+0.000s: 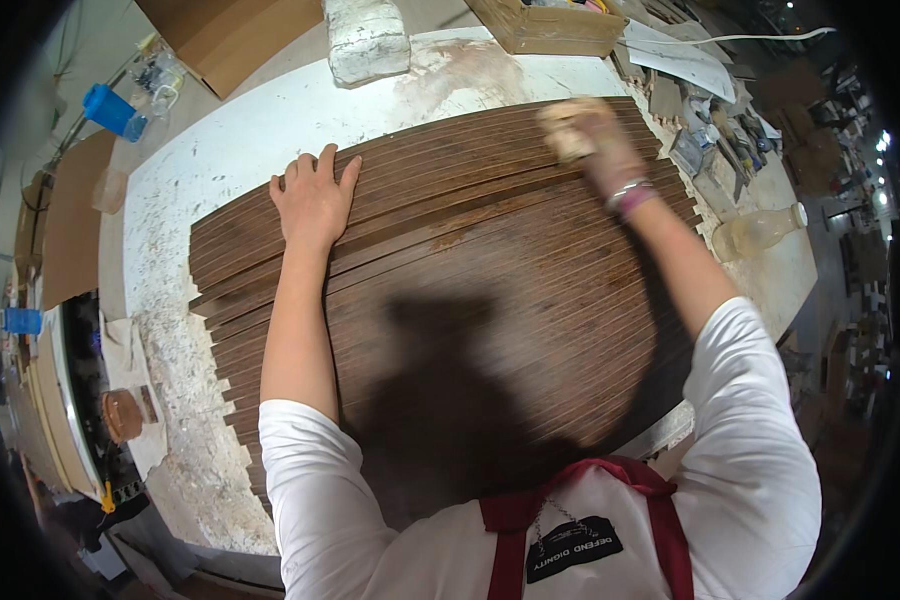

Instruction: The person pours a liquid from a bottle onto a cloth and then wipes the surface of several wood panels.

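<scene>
A wide dark brown panel of narrow wooden strips (570,330), its side edges stepped, lies across the white workbench in front of me. Near its far left edge, my left hand (313,198) rests flat with the fingers spread and nothing in it. At the far right of the panel, my right hand (604,142) is closed on a crumpled tan cloth (568,127) pressed to the wood. That hand and the cloth are smeared by motion. A damp-looking, lighter brown patch shows on the strips between the hands. My shadow covers the near middle.
Beyond the panel stand a whitish wrapped block (368,42) and a cardboard box (555,28). Tools and scraps (720,140) crowd the right side, beside a clear plastic bottle (760,232). A blue cup (113,110) is at the far left, a brown round container (122,415) nearer.
</scene>
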Demonstrator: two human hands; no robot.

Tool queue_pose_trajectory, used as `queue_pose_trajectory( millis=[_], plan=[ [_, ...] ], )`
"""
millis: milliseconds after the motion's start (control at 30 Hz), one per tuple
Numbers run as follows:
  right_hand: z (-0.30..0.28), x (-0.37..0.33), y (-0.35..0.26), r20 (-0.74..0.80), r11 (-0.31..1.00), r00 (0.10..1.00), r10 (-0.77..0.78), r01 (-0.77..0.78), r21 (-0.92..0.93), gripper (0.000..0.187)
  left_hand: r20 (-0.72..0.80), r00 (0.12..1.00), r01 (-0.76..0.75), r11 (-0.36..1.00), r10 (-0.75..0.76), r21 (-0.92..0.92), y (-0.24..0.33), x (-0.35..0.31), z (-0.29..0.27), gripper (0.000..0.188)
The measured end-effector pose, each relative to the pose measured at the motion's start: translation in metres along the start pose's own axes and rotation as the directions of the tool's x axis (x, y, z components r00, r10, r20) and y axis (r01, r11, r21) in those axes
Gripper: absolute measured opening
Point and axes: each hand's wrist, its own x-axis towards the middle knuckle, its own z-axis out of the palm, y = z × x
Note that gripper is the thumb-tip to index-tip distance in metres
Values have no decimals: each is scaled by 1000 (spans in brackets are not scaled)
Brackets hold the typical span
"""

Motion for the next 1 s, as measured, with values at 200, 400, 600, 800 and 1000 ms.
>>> queue_pose_trajectory(
  millis=[200, 400, 600, 800, 1000],
  plan=[
    [90, -15, 14, 305, 987, 943, -129, 153, -54, 23, -8, 1000, 11, 1000, -11, 10, 1, 4, 1, 54],
    [84, -7, 36, 496, 326, 691, -525, 702, -633, 12, 55, 998, 34, 999, -36, 39, -4, 4, -1, 52],
    [-85, 43, 28, 9, 147, 961, -275, 52, -988, 18, 59, 998, 31, 999, -33, 33, 8, 5, -2, 51],
    [102, -26, 23, 561, 259, 712, -422, 688, -678, 12, 100, 994, 28, 997, -36, 77, 12, 8, -6, 50],
    [-13, 33, 33, 242, 437, 908, -342, 382, -814, 27, -26, 970, -244, 969, 243, -45, 71, 13, 8, 52]
  ],
)
